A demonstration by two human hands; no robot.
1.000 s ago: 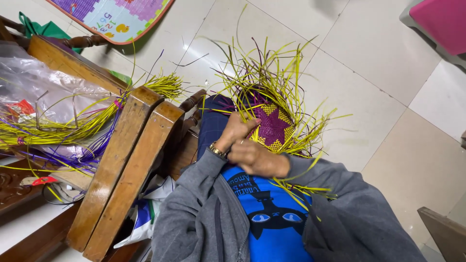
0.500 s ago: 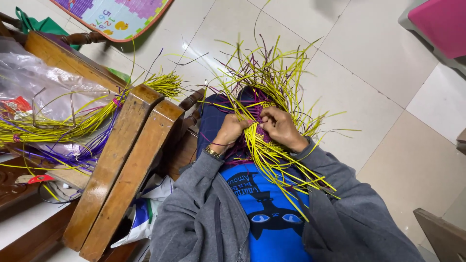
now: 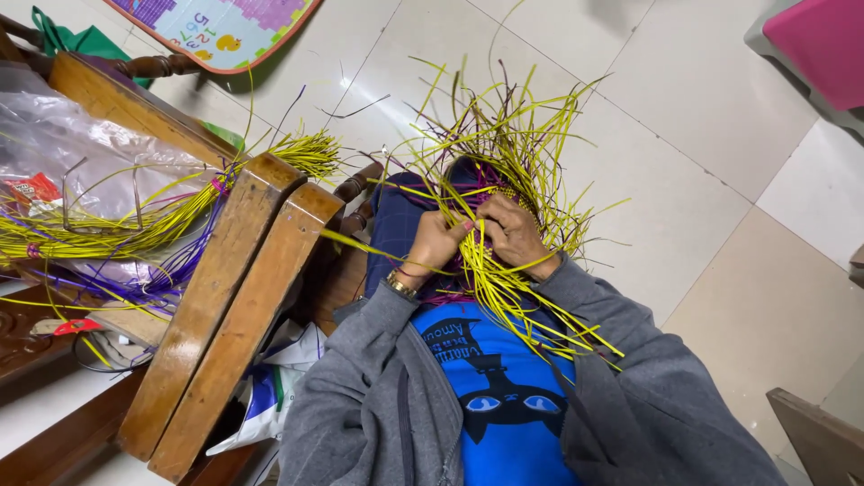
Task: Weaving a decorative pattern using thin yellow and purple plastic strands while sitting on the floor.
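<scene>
At far left, a clear plastic bag [image 3: 81, 148] lies on a wooden surface, with a bundle of yellow and purple strips [image 3: 117, 229] running across it, long axis roughly left to right, its tied end resting on the wooden chair arms [image 3: 229, 297]. This bundle lies well apart from both hands, nearer the left hand than the right. The left hand [image 3: 436, 245], with a bracelet at the wrist, is closed with its fingers pinched on yellow strips. Directly between the two hands sits the woven piece [image 3: 481, 184], held on the lap over a dark trouser leg; its loose yellow strips fan upward and outward, while a second sheaf trails down toward the blue shirt [image 3: 504, 387]. The right hand [image 3: 515, 236] touches the same piece from the other side, fingers curled onto the strips; the two hands stand just beside each other, almost touching. The woven centre is mostly hidden behind the hands and strips; only a purple patch shows. Fingertip contact cannot be made out exactly. At upper right, a pink object [image 3: 823, 45] is cut off by the frame edge.
</scene>
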